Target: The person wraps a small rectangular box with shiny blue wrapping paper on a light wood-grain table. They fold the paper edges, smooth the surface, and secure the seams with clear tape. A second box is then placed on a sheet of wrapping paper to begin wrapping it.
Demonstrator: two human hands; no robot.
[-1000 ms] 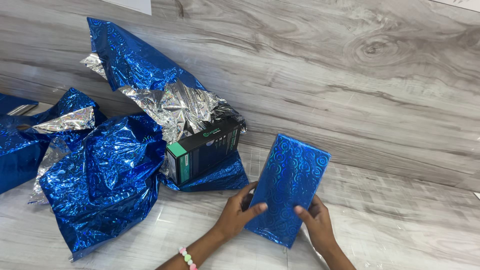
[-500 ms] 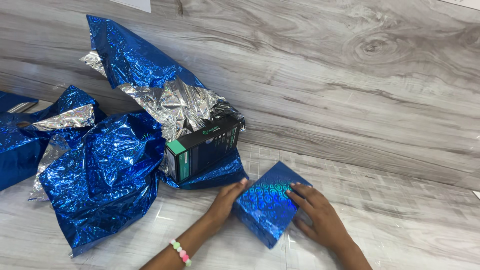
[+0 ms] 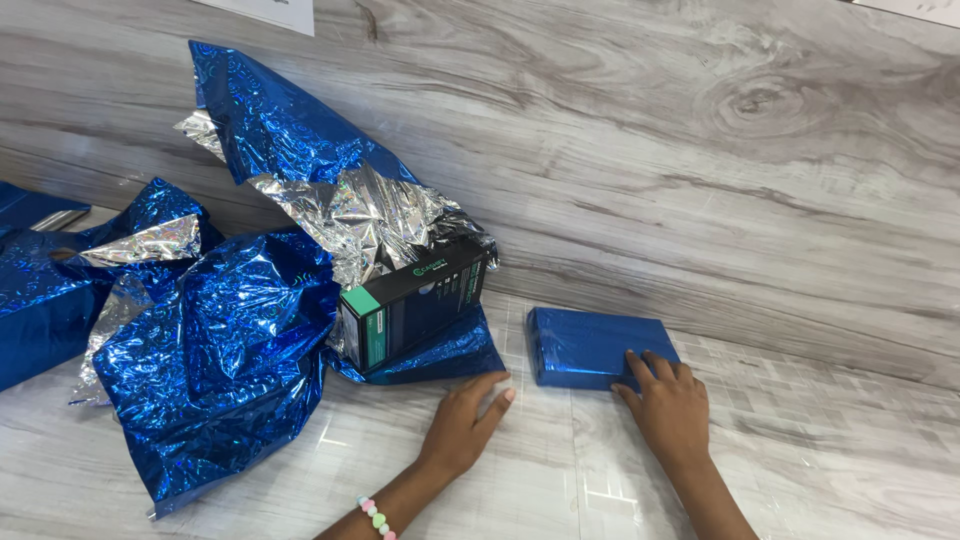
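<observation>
A box wrapped in shiny blue foil (image 3: 590,345) lies flat on the grey wood-grain surface (image 3: 800,470), against the wall. My right hand (image 3: 668,410) rests with its fingertips on the near right edge of that wrapped box. My left hand (image 3: 465,425) lies flat on the surface with fingers apart, holding nothing, just left of the wrapped box. A black and green carton (image 3: 410,305) sits tilted on blue foil directly beyond my left hand.
A big crumpled heap of blue and silver foil wrapping paper (image 3: 220,340) covers the left side. More blue foil (image 3: 35,290) lies at the far left edge. A grey wood-grain wall (image 3: 700,150) rises behind everything.
The wrapped box was held upright in both hands, then tipped over and laid flat by the wall. My left hand has let go and now rests on the surface.
</observation>
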